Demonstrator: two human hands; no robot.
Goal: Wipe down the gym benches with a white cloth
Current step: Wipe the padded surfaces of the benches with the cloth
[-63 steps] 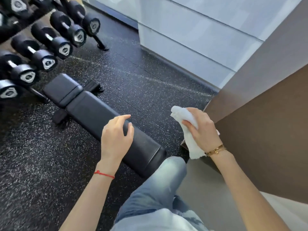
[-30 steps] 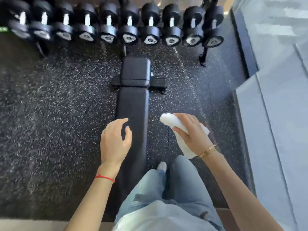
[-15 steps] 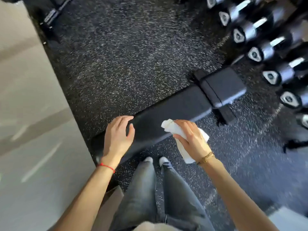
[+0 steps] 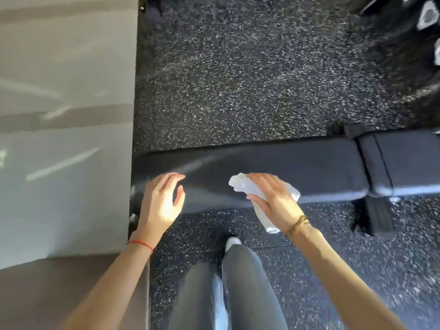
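1. Black padded bench [image 4: 297, 167]: lay flat on the speckled floor, running left to right, long pad at left, shorter pad at right across a seam; sheen along its left end.
2. White cloth [image 4: 247, 188]: crumpled, bunched over the bench's near edge, one end hanging below that edge.

Gym: padded bench [image 4: 285, 167], speckled rubber floor [image 4: 238, 79].

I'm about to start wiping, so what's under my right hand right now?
The right hand is closed on the white cloth, bunched, over the front edge of the black bench. Cloth ends stick out on both sides. Whether the cloth touches the pad is hidden by the hand.
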